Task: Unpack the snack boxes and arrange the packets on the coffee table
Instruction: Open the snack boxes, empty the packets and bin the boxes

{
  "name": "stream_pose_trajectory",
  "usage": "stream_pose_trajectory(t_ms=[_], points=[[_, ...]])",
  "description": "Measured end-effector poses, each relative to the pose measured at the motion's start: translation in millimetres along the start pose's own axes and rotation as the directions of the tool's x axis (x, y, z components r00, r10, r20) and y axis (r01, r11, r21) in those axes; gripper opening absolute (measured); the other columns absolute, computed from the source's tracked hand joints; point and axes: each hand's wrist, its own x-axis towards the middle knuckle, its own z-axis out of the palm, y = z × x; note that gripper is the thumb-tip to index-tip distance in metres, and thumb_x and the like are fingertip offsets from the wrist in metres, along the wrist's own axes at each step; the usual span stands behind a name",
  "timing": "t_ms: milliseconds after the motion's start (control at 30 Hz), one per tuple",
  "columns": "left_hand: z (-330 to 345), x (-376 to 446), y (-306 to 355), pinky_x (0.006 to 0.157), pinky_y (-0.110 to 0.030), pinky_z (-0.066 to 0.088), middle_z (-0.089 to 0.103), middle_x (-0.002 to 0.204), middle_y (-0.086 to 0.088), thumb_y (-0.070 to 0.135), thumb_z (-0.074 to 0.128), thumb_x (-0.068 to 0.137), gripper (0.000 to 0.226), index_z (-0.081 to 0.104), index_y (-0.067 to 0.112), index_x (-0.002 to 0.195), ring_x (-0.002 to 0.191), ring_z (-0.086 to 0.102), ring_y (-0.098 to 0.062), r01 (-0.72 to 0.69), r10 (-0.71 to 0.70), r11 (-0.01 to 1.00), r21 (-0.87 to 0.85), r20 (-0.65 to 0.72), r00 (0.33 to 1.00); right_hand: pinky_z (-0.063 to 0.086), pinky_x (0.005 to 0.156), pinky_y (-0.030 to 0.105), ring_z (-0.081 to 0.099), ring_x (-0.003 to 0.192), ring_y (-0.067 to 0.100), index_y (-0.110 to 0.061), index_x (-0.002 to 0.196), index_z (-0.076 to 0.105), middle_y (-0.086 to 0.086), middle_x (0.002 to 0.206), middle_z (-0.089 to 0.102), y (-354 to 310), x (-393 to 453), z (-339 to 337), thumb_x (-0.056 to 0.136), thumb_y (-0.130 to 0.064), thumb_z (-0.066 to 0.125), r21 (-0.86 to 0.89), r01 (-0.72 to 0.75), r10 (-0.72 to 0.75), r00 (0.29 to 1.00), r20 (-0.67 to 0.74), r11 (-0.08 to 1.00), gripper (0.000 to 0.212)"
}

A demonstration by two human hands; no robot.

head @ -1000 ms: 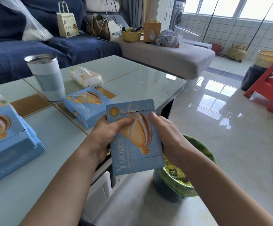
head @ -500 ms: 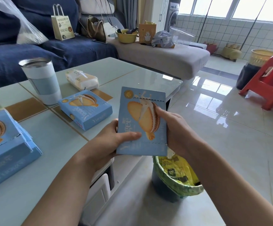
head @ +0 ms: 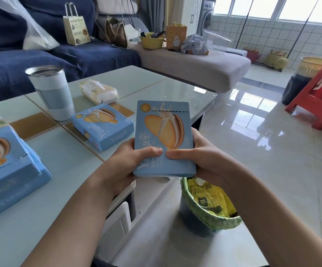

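Observation:
I hold a blue biscuit box [head: 164,132] upright in front of me, over the coffee table's near right edge. My left hand [head: 129,162] grips its lower left side and my right hand [head: 200,158] its lower right; both thumbs press on the front face. The box looks closed, with a dotted tear line near its top. A second blue box [head: 102,126] lies flat on the glass coffee table [head: 156,87]. A larger stack of blue boxes [head: 8,170] sits at the table's left, the top one torn open.
A white and pale-blue tumbler [head: 50,93] and a soft tissue pack [head: 98,91] stand behind the flat box. A bin with a green liner [head: 208,209] sits on the floor below my hands. A blue sofa, a grey chaise with bags and a red stool surround the table.
The box has swung from tilted to upright and risen slightly. My hands slid down to its lower end, with both thumbs now on the front.

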Motion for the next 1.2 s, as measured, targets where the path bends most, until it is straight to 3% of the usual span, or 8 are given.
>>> stream_pose_trajectory(t_ms=[167, 267, 467, 667, 800, 900, 1000, 1200], points=[[1.6, 3.1, -3.7, 0.064, -0.029, 0.059, 0.075, 0.097, -0.013, 0.003, 0.068, 0.082, 0.026, 0.065, 0.008, 0.107, 0.082, 0.072, -0.025, -0.027, 0.030, 0.998, 0.060, -0.054, 0.998, 0.058, 0.071, 0.035, 0.070, 0.091, 0.024, -0.022, 0.128, 0.045, 0.012, 0.112, 0.064, 1.5, 2.6, 4.3, 0.067, 0.008, 0.080, -0.070, 0.025, -0.032, 0.994, -0.102, 0.997, 0.076], [0.8, 3.2, -3.3, 0.068, -0.029, 0.059, 0.074, 0.100, -0.014, 0.003, 0.068, 0.082, 0.029, 0.065, 0.008, 0.110, 0.084, 0.072, -0.025, -0.015, 0.018, 0.998, 0.060, -0.041, 0.999, 0.059, 0.072, 0.036, 0.069, 0.092, 0.024, -0.022, 0.128, 0.045, 0.011, 0.111, 0.064, 2.5, 3.0, 6.1, 0.067, 0.008, 0.080, -0.082, 0.041, -0.051, 0.992, -0.117, 0.996, 0.076], [-2.0, 0.1, -0.6, 0.078, -0.036, 0.059, 0.073, 0.107, -0.012, 0.017, 0.082, 0.063, 0.059, 0.062, 0.010, 0.119, 0.099, 0.070, -0.030, 0.024, -0.024, 0.997, 0.070, 0.005, 1.000, 0.057, 0.074, 0.039, 0.067, 0.101, 0.030, -0.020, 0.132, 0.045, 0.015, 0.123, 0.061, -4.3, -2.3, -0.9, 0.079, 0.010, 0.066, 0.058, -0.015, 0.010, 0.996, 0.087, 0.998, 0.065], [-5.5, 0.4, -0.8, 0.074, -0.033, 0.056, 0.075, 0.103, -0.010, 0.015, 0.083, 0.063, 0.053, 0.066, 0.013, 0.113, 0.095, 0.071, -0.027, 0.049, -0.049, 0.997, 0.067, -0.006, 0.999, 0.056, 0.073, 0.041, 0.065, 0.104, 0.034, -0.017, 0.135, 0.045, 0.022, 0.132, 0.053, -8.7, -5.5, -10.9, 0.074, 0.007, 0.060, 0.106, -0.057, 0.029, 0.968, 0.249, 0.993, 0.068], [-3.1, 3.9, -2.3, 0.067, -0.029, 0.056, 0.076, 0.096, -0.009, 0.008, 0.076, 0.073, 0.032, 0.068, 0.011, 0.104, 0.086, 0.072, -0.025, 0.025, -0.018, 0.995, 0.097, -0.069, 0.997, 0.057, 0.071, 0.040, 0.065, 0.103, 0.034, -0.014, 0.133, 0.047, 0.022, 0.126, 0.056, -5.6, -3.4, -8.1, 0.071, 0.010, 0.061, 0.085, -0.046, 0.030, 0.984, 0.176, 0.995, 0.068], [-2.8, 5.9, -3.1, 0.060, -0.027, 0.055, 0.076, 0.095, -0.011, 0.005, 0.075, 0.075, 0.033, 0.067, 0.009, 0.106, 0.081, 0.073, -0.023, 0.048, -0.038, 0.995, 0.092, -0.106, 0.994, 0.057, 0.072, 0.041, 0.064, 0.105, 0.036, -0.013, 0.131, 0.048, 0.021, 0.121, 0.059, -3.9, -2.1, -5.5, 0.080, 0.018, 0.055, 0.070, -0.052, 0.042, 0.991, 0.128, 0.996, 0.060], [-3.1, 8.0, -6.1, 0.062, -0.027, 0.055, 0.075, 0.097, -0.008, 0.008, 0.079, 0.073, 0.043, 0.063, 0.011, 0.113, 0.081, 0.073, -0.020, 0.066, -0.046, 0.991, 0.118, -0.159, 0.986, 0.057, 0.073, 0.042, 0.065, 0.104, 0.035, -0.016, 0.130, 0.049, 0.018, 0.117, 0.060, -2.9, -1.7, -5.1, 0.082, 0.019, 0.053, 0.072, -0.049, 0.042, 0.994, 0.103, 0.996, 0.059], [-0.8, 14.1, -12.0, 0.085, -0.038, 0.057, 0.071, 0.107, -0.001, 0.034, 0.095, 0.037, 0.105, 0.045, 0.023, 0.129, 0.095, 0.070, -0.018, 0.004, 0.067, 0.966, 0.258, -0.264, 0.962, 0.057, 0.081, 0.049, 0.065, 0.107, 0.037, -0.030, 0.131, 0.049, 0.015, 0.123, 0.059, -2.2, -2.3, -4.9, 0.085, 0.011, 0.059, 0.031, -0.044, 0.041, 0.996, 0.082, 0.999, 0.062]])
